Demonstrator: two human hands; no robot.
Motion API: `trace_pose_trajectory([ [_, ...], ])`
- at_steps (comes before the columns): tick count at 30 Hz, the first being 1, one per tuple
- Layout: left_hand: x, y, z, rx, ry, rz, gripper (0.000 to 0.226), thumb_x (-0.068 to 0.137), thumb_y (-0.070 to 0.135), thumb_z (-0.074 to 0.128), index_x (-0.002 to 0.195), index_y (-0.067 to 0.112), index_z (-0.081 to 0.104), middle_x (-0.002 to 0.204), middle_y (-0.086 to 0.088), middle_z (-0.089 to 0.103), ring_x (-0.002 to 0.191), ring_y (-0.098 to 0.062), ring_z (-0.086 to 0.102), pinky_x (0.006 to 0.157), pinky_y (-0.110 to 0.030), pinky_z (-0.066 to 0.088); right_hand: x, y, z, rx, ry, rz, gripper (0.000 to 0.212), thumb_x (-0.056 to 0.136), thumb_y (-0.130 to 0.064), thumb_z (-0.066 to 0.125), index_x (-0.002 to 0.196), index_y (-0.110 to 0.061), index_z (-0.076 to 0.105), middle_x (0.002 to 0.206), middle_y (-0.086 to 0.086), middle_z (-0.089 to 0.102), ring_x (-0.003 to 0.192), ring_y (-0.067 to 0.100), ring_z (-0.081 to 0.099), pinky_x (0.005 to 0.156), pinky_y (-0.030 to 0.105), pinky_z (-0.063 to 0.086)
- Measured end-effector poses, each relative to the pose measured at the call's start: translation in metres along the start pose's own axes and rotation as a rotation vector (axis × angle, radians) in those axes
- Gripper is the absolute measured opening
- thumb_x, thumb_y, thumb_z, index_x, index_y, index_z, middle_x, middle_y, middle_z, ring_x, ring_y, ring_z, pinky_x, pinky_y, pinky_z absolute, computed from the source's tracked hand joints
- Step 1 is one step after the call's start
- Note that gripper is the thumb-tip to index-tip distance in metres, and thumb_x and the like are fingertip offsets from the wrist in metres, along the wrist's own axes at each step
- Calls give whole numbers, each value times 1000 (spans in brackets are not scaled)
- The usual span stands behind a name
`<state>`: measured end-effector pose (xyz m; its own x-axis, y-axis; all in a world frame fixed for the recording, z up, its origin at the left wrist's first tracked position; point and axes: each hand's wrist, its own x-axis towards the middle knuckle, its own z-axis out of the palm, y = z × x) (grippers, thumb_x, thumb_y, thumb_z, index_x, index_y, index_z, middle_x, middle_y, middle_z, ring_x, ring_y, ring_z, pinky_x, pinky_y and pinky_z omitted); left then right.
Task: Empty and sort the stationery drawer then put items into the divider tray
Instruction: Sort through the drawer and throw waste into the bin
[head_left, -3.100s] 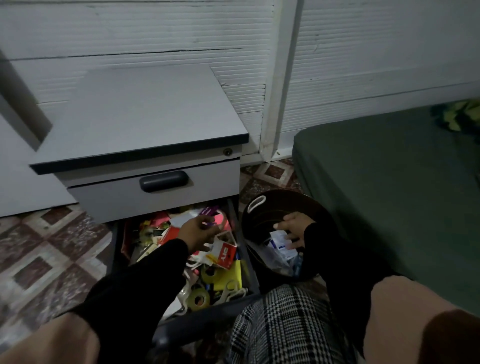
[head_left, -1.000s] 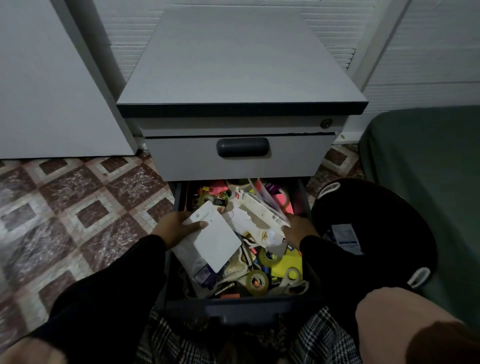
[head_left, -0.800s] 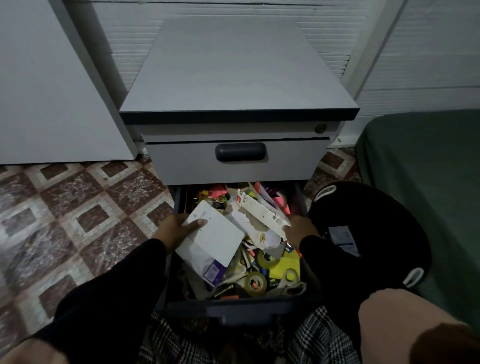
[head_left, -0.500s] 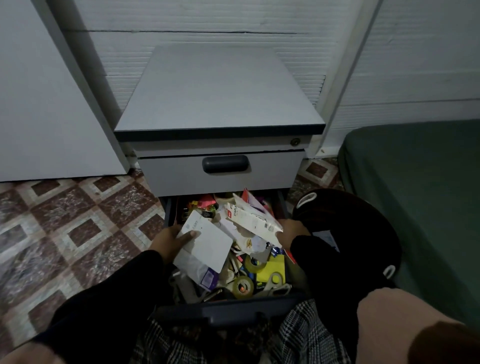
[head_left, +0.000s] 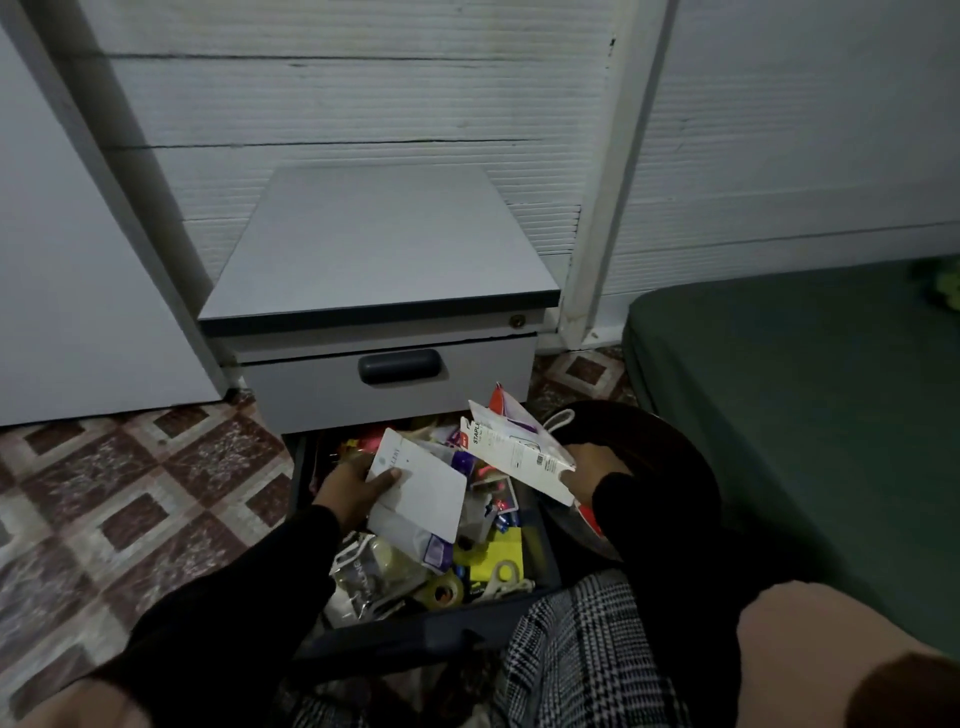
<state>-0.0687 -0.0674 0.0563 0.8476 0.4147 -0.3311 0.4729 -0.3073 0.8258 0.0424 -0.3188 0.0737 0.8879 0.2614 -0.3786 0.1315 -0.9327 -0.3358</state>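
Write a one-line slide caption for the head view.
Left hand lifts a white card and right hand a staples pack from the cluttered open drawer.

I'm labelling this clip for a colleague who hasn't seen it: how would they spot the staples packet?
Find the grey cabinet and its open bottom drawer of stationery. At the drawer's right edge, the right hand lifts the staples packet: a long white card printed "STAPLE", unlike the plain white card in the left hand.

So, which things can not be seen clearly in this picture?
- Divider tray: not in the head view.
- Dark basket contents: hidden by the right hand and staples pack.
- Drawer left part: covered by the white card in the left hand.
- Small loose items: too dim.
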Motion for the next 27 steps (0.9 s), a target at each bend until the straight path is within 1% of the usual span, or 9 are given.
trace_pose_trajectory([
  [5, 2, 27, 40, -5, -67, 29, 32, 92, 17, 57, 118, -2, 57, 114, -19, 64, 100, -34, 62, 86, -46, 52, -6, 34, -15, 0, 20, 47, 36, 92, -14, 48, 127, -10, 56, 126, 16, 60, 115, 33, 56, 91, 33, 45],
  [10, 9, 55, 91, 11, -150, 37, 37, 93, 17, 57, 127, 2, 51, 121, -20, 60, 106, -39, 59, 82, -48, 53, -6, 72, -23, 20, 28, 138, 38, 92, -14, 49, 130, -8, 54, 128, 18, 58, 117, 33, 55, 91, 33, 45],
  [14, 20, 76, 129, 44, -183, 90, 38, 94, 17, 55, 128, 1, 51, 125, -19, 59, 111, -35, 58, 89, -41, 49, 1, 99, -27, 53, 13, 241, 39, 95, -17, 47, 133, -6, 50, 131, 19, 55, 119, 33, 54, 92, 33, 44],
  [16, 30, 81, 144, 40, -214, 96, 37, 94, 17, 53, 127, 1, 52, 123, -19, 60, 109, -35, 59, 89, -42, 51, 8, 109, -27, 76, 12, 292, 41, 96, -19, 47, 135, -5, 48, 133, 18, 53, 120, 33, 53, 92, 33, 44],
  [18, 37, 83, 155, -31, -270, 54, 37, 96, 17, 50, 131, 5, 48, 122, -17, 58, 103, -36, 60, 78, -46, 57, 14, 113, -27, 103, -22, 319, 47, 95, -23, 49, 138, -6, 43, 136, 17, 50, 122, 32, 51, 93, 32, 43],
  [20, 41, 85, 163, -131, -295, 0, 39, 96, 13, 50, 135, 7, 43, 118, -13, 52, 95, -30, 55, 61, -34, 58, 20, 114, -28, 165, -57, 313, 56, 93, -29, 54, 142, -9, 35, 142, 14, 44, 126, 30, 46, 97, 31, 41],
  [22, 44, 84, 167, -166, -303, -22, 40, 96, 10, 50, 135, 5, 41, 102, -9, 51, 84, -22, 52, 54, -25, 53, 25, 113, -28, 243, -62, 296, 61, 91, -33, 56, 143, -11, 34, 143, 11, 42, 127, 29, 45, 98, 31, 40],
  [24, 44, 81, 166, -196, -308, -36, 38, 96, 8, 50, 133, 3, 42, 85, -5, 50, 70, -16, 49, 48, -21, 51, 31, 110, -25, 308, -36, 285, 54, 90, -33, 57, 138, -13, 40, 135, 11, 48, 117, 28, 51, 89, 32, 44],
  [27, 44, 75, 162, -250, -310, -75, 34, 96, 5, 48, 129, 1, 42, 77, -5, 48, 62, -15, 47, 41, -18, 47, 35, 103, -18, 344, -35, 275, 37, 90, -26, 57, 123, -13, 50, 109, 7, 53, 92, 23, 53, 67, 29, 45],
])
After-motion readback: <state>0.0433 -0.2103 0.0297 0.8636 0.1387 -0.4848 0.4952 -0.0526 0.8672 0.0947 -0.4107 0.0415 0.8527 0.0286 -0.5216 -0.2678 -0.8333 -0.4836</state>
